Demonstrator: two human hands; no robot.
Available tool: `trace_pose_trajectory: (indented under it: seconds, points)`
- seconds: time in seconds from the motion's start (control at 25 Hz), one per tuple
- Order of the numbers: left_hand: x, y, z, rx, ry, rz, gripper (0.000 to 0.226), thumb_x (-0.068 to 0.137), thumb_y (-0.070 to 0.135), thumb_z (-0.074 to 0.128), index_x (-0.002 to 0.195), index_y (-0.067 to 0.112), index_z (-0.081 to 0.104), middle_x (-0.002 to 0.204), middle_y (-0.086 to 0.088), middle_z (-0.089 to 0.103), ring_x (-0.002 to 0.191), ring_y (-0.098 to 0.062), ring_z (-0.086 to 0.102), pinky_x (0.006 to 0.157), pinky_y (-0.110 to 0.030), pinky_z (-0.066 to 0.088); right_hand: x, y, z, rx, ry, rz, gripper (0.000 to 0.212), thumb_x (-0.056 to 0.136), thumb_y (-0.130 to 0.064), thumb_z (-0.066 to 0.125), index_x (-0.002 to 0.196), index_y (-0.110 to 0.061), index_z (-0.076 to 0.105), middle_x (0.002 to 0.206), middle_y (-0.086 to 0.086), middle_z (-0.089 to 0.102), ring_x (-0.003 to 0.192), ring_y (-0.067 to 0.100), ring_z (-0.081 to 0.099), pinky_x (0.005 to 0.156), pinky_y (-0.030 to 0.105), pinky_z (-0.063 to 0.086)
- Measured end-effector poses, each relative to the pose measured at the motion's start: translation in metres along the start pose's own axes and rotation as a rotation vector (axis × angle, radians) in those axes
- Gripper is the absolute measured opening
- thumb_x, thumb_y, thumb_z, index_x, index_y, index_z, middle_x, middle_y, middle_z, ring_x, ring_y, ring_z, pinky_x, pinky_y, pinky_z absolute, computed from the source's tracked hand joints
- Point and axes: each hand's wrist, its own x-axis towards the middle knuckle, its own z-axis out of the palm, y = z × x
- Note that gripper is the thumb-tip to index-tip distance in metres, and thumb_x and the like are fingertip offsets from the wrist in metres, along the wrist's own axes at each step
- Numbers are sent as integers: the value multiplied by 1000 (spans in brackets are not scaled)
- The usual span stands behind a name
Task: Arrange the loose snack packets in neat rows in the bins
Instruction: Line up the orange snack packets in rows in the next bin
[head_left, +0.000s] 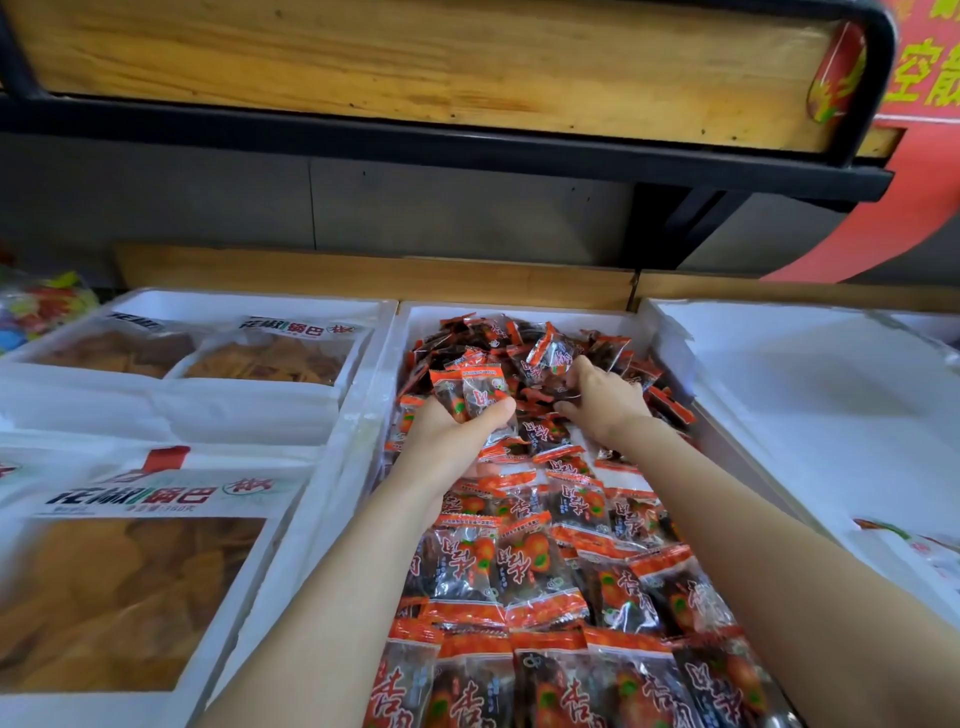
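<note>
A white foam bin (519, 314) in the middle holds many small orange-and-clear snack packets. Near me the packets lie in neat overlapping rows (545, 571); toward the back they sit in a loose heap (613, 353). My left hand (457, 431) grips a small stack of packets (472, 389), thumb across their front, above the bin's left side. My right hand (602, 395) reaches into the loose heap, and its fingers pinch a packet (550, 356) lifted above the pile.
Left of the middle bin, white foam bins (332, 431) hold large bags of yellow crisps (124, 587). On the right stands a white foam bin (779, 374) with a packet at its near corner. A wooden shelf with a black metal frame (467, 145) hangs above the back.
</note>
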Motion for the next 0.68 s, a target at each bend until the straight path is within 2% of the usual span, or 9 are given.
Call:
trace_pose_trajectory:
  seconds: [0.08, 0.2, 0.32, 0.4, 0.48, 0.52, 0.56, 0.64, 0.68]
  points:
    - [4, -3, 0, -36, -6, -7, 5, 91, 27, 67, 94, 30, 64, 103, 9, 67, 96, -7, 63, 61, -23, 60, -5, -4, 1, -72, 95, -27, 20, 96, -22, 49, 113, -15, 43, 106, 6, 64, 98, 30, 59, 89, 43, 39]
    - [5, -4, 0, -72, 17, -31, 8, 91, 25, 68, 95, 28, 63, 108, 7, 65, 99, -11, 62, 58, -21, 58, -14, -4, -7, -79, 139, -63, 16, 98, -19, 44, 113, -14, 48, 100, 8, 66, 84, 30, 61, 66, 34, 43]
    - [9, -6, 1, -48, 52, -31, 8, 92, 24, 67, 92, 29, 60, 108, 7, 63, 97, -10, 62, 56, -20, 57, -35, -11, -21, 245, 231, -77, 10, 97, -22, 48, 102, -13, 51, 88, 6, 65, 75, 25, 61, 64, 36, 50]
    - [16, -10, 1, -53, 91, -57, 5, 93, 25, 65, 94, 24, 60, 109, 4, 63, 88, -11, 65, 63, -24, 59, -58, -23, -29, 531, 242, -75, 7, 97, -19, 49, 97, -12, 49, 83, 2, 61, 74, 18, 60, 66, 31, 50]
    - [22, -17, 2, -47, 96, -98, 21, 94, 32, 62, 106, 14, 61, 110, 1, 64, 80, -16, 71, 81, -33, 59, -82, -38, -32, 651, 158, -117, 7, 97, -18, 47, 94, -13, 45, 74, -3, 56, 58, 4, 53, 54, 18, 44]
    - [26, -21, 4, -36, 87, -96, 34, 93, 38, 62, 113, 10, 60, 113, 1, 64, 85, -18, 72, 91, -38, 56, -90, -45, -32, 674, 109, -153, 9, 98, -19, 46, 92, -14, 43, 69, -1, 55, 49, 3, 48, 48, 18, 40]
    - [25, -21, 7, -17, 76, -87, 49, 89, 47, 63, 121, 9, 58, 120, -1, 64, 95, -19, 70, 97, -43, 52, -95, -49, -30, 693, 73, -188, 11, 98, -20, 46, 90, -15, 41, 67, 4, 55, 46, 7, 45, 47, 23, 38]
    - [25, -24, 11, -11, 51, -62, 80, 75, 67, 65, 136, 18, 47, 136, -5, 56, 116, -21, 61, 98, -48, 50, -99, -54, -28, 728, 39, -224, 11, 98, -24, 46, 89, -18, 42, 68, 11, 54, 51, 16, 45, 51, 34, 38]
    - [25, -23, 11, -64, 36, -54, 84, 75, 67, 65, 140, 20, 42, 140, -7, 53, 120, -21, 59, 96, -48, 52, -99, -54, -28, 759, 36, -234, 9, 98, -23, 45, 90, -19, 44, 69, 10, 53, 54, 18, 45, 53, 37, 39]
